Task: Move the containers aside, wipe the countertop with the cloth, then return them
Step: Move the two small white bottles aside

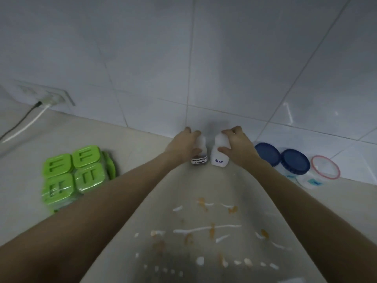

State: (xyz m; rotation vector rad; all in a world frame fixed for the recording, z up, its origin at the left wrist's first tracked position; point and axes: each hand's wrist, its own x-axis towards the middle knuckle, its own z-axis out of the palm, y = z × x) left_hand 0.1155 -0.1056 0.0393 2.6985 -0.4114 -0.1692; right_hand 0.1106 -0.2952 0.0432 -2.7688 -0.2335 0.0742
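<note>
Both your arms reach straight out, your left hand (184,147) wrapped tight round the dark-label shaker (199,155), your right hand (236,145) gripping the Salt shaker (219,158), both standing by the tiled wall (142,68), messy countertop (204,231) between your arms

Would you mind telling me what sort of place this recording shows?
Most likely a home kitchen: a countertop against a tiled wall, a shaker labelled Salt, lidded food containers, and spilled sauce on the surface.
</note>
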